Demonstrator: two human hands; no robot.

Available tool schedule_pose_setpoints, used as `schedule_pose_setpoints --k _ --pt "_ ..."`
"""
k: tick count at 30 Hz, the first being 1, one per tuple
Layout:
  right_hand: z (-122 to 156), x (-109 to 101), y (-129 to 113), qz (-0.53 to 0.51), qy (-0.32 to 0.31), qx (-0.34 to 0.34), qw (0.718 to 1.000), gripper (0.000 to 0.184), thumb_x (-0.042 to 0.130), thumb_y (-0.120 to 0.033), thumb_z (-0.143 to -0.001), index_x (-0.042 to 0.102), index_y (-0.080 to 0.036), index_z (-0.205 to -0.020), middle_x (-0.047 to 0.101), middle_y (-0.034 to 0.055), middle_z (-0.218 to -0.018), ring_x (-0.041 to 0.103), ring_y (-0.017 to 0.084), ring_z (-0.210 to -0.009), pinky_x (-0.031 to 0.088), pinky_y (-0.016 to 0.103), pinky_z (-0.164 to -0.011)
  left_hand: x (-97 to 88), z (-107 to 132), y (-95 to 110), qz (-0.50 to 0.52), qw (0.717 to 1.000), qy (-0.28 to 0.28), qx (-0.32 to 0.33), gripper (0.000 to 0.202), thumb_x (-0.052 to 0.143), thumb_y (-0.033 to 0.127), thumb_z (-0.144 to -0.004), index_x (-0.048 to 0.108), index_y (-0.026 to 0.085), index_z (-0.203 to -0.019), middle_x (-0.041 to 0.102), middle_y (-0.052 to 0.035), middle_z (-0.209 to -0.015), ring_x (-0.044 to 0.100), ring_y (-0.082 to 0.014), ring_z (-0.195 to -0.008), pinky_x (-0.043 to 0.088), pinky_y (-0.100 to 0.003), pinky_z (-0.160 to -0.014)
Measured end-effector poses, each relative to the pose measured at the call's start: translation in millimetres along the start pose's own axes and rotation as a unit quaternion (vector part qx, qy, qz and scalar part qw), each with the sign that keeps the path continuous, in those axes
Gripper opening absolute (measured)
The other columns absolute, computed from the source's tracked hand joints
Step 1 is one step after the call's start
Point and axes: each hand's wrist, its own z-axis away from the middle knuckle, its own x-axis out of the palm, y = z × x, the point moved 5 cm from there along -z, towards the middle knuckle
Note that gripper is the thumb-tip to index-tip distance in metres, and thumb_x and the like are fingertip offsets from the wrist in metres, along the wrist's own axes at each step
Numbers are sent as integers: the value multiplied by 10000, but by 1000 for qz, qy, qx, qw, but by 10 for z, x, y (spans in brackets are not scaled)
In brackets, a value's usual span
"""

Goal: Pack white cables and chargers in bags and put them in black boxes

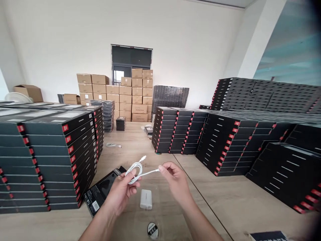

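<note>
A coiled white charging cable (pixel 136 171) is pinched in my left hand (pixel 122 187), with one plug sticking up past the coil. My right hand (pixel 175 178) grips the cable's other end between thumb and fingers, and a short stretch runs straight between both hands. Below them on the table lies a white power adapter (pixel 145 199) with its prongs toward me. Nearer still is a round black-and-white label or disc (pixel 152 230). Partly behind my left hand and forearm, a black box (pixel 100 192) rests at a slant on the table.
Tall stacks of black boxes with red tabs stand at the left (pixel 50 150) and right (pixel 220 144). Another white cable (pixel 113 145) lies farther back on the wooden table (pixel 213 204). Brown cartons (pixel 125 97) are piled by the wall. A dark printed item (pixel 268 236) shows at the lower right.
</note>
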Motion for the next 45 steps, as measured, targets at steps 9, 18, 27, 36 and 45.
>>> schedule_pose_setpoints --k 9,18,27,36,45 --pt "72 51 -45 294 3 -193 936 185 581 -245 -839 681 -241 -995 615 49 -887 602 218 -845 498 329 -741 45 14 -40 -75 997 -3 14 488 940 400 -402 615 127 -643 647 4 -537 581 -92 -474 501 -182 -449" --pt "66 127 46 176 -56 -80 980 204 571 -308 -871 740 -220 -942 750 71 -929 678 231 -880 516 349 -823 108 74 -117 -95 995 -25 -29 527 933 433 -415 609 133 -704 650 7 -554 617 -104 -513 529 -181 -483" --pt "103 142 92 -47 -282 82 955 266 673 -425 -796 763 -175 -778 722 17 -691 652 172 -671 505 293 -686 117 160 -206 -76 986 -87 -123 463 922 279 -500 615 121 -808 671 -4 -635 580 -62 -466 492 -135 -423" --pt "87 185 80 109 -247 -4 963 195 581 -274 -860 752 -196 -807 734 20 -791 646 184 -740 476 284 -678 46 92 -269 -118 988 9 -95 362 874 203 -555 589 135 -769 646 13 -582 587 -88 -476 503 -168 -427" --pt "210 311 -96 363 -80 -287 883 67 652 -153 -808 644 -217 -824 650 21 -820 562 202 -836 406 320 -750 84 46 -184 -113 992 32 -35 359 885 224 -556 572 151 -716 630 29 -572 604 -107 -476 519 -206 -463"
